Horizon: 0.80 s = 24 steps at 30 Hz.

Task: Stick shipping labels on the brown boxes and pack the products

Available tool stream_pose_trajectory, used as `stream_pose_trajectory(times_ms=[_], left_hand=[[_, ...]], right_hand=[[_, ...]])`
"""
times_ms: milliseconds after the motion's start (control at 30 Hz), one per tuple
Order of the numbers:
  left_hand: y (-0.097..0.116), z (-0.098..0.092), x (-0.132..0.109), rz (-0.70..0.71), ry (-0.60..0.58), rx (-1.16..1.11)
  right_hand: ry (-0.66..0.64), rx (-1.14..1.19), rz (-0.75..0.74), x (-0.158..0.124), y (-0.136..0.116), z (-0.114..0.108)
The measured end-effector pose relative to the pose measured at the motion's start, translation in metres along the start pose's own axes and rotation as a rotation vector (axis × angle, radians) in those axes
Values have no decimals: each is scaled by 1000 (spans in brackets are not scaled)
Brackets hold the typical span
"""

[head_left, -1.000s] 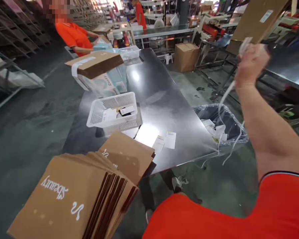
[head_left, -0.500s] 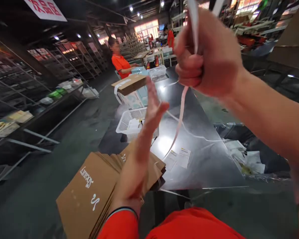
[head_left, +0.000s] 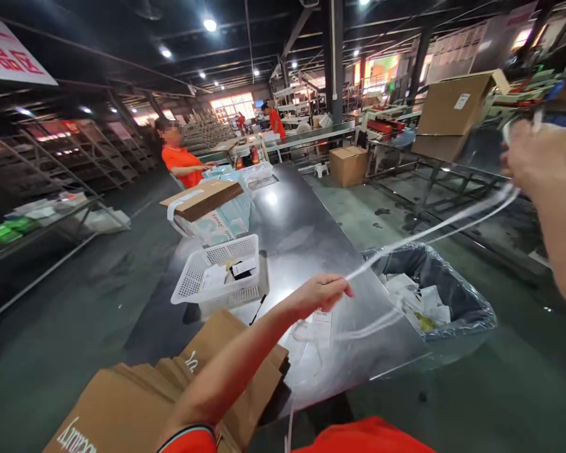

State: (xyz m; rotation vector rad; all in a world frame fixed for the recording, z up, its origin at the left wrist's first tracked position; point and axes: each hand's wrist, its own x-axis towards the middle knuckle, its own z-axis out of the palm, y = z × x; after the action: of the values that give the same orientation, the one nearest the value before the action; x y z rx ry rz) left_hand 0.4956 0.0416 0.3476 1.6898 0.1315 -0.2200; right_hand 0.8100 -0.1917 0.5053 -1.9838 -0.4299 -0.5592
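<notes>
A long white strap [head_left: 400, 250] stretches between my two hands above the table. My left hand [head_left: 321, 292] is closed on it over the near part of the tabletop. Far out to the right and higher, my right hand [head_left: 536, 151] is closed around more of the strap, which hangs there in two lengths. A further loose loop droops over the table's right side. Below my left forearm lies a stack of flat brown cardboard pieces [head_left: 132, 396] with white print. White printed cards [head_left: 321, 327] lie on the tabletop under my left hand.
On the dark metal table [head_left: 306, 226] stand a white perforated basket [head_left: 188, 283] holding cards and a strapped stack of cardboard [head_left: 212, 195]. A lined bin [head_left: 471, 296] with paper scraps adjoins its right edge. A person in orange [head_left: 182, 160] is at the far left side.
My right hand has swung outward to the far right, drawing the strap out. My left hand, open before, has moved right and closed on the strap. The view has turned right.
</notes>
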Motion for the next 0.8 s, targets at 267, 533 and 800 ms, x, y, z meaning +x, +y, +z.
stream_pose_trajectory(times_ms=[267, 533, 800], left_hand=[[16, -21, 37, 149, 250, 921], [-13, -66, 4, 108, 96, 591], [-53, -71, 14, 105, 241, 591]], right_hand=[[-833, -411, -747, -174, -59, 69], [-743, -426, -170, -207, 21, 80], [-876, 540, 595, -249, 30, 86]])
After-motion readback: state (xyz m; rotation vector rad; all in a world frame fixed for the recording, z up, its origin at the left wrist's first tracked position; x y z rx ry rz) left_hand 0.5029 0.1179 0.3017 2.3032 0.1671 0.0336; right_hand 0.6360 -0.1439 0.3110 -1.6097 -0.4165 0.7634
